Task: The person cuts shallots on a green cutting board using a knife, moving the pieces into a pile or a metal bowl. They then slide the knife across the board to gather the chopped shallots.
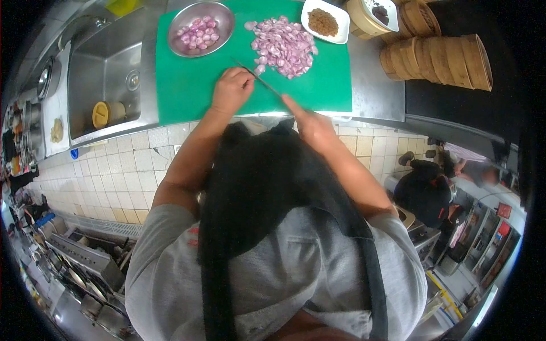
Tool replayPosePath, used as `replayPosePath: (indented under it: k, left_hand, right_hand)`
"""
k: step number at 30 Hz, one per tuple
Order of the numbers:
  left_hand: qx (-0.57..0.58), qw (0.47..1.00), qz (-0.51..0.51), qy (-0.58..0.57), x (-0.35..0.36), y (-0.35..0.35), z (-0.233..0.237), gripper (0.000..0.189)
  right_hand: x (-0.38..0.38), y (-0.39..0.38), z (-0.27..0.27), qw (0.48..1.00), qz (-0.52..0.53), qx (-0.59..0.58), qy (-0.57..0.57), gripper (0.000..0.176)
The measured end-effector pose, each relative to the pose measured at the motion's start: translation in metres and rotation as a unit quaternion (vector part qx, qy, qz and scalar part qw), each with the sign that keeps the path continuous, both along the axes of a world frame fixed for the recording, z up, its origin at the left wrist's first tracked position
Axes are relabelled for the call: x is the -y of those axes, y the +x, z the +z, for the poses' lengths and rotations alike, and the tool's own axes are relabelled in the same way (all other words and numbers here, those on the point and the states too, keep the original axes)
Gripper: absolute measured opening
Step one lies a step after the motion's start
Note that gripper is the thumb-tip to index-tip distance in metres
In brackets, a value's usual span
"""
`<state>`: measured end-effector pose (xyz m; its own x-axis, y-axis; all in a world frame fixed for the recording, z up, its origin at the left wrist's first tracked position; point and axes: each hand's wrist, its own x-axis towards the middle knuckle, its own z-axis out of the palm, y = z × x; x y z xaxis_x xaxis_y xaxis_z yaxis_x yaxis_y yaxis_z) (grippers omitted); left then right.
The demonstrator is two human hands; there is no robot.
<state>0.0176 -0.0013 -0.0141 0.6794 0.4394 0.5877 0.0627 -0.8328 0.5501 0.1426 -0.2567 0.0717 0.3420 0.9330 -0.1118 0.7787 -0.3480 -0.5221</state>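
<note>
My right hand (314, 129) grips a knife (263, 81), its thin blade slanting up and left over the green cutting board (187, 96). Beside the blade, my left hand (232, 91) is closed with curled fingers on the board; whatever lies under the fingertips is hidden. Just beyond the knife spreads a pile of sliced shallots (284, 48), pale purple and white. A metal bowl (223, 42) at the board's far left holds several whole peeled shallots (198, 34). One small slice lies close to the blade.
A white dish (341, 38) of brown crumbly food stands at the board's far right. Stacked bamboo steamers (438, 61) lie further right. A steel sink (108, 62) with a yellow-lidded container (101, 115) is at left. Another person (424, 190) is behind, at right.
</note>
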Motion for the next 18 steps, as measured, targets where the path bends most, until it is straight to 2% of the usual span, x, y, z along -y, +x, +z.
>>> replayPosePath:
  k: [3, 6, 8, 9, 11, 12, 17, 18]
  left_hand:
    - [-0.006, 1.0, 0.001, -0.003, -0.001, -0.001, 0.0, 0.012]
    - [-0.011, 1.0, -0.001, -0.018, 0.0, -0.002, -0.002, 0.012]
    - [0.002, 1.0, -0.003, -0.025, -0.001, -0.007, -0.001, 0.01]
    - [0.001, 0.997, 0.015, -0.079, 0.001, -0.011, -0.002, 0.01]
    - [-0.002, 0.981, 0.05, -0.186, 0.008, -0.02, -0.001, 0.009]
    - [0.002, 0.98, 0.055, -0.191, 0.006, -0.025, -0.003, 0.01]
    - [-0.021, 0.964, 0.08, -0.254, 0.004, -0.04, 0.005, 0.019]
    - [-0.031, 0.98, 0.07, -0.184, 0.004, -0.039, 0.015, 0.024]
  right_hand:
    - [-0.009, 0.002, 0.012, 0.993, -0.008, 0.014, -0.117, 0.081]
    - [-0.006, 0.006, 0.009, 0.996, -0.048, -0.001, -0.072, 0.08]
    - [0.001, 0.008, 0.002, 0.999, -0.035, 0.002, -0.028, 0.078]
    - [0.004, 0.007, 0.004, 1.0, -0.03, 0.004, -0.006, 0.078]
    - [0.01, 0.008, 0.012, 0.999, -0.005, -0.035, -0.039, 0.076]
    - [0.012, 0.009, 0.015, 0.997, 0.007, -0.055, -0.056, 0.075]
    - [0.004, 0.03, 0.017, 0.993, -0.016, 0.041, -0.11, 0.069]
    - [0.001, 0.034, 0.026, 0.99, -0.024, 0.061, -0.127, 0.068]
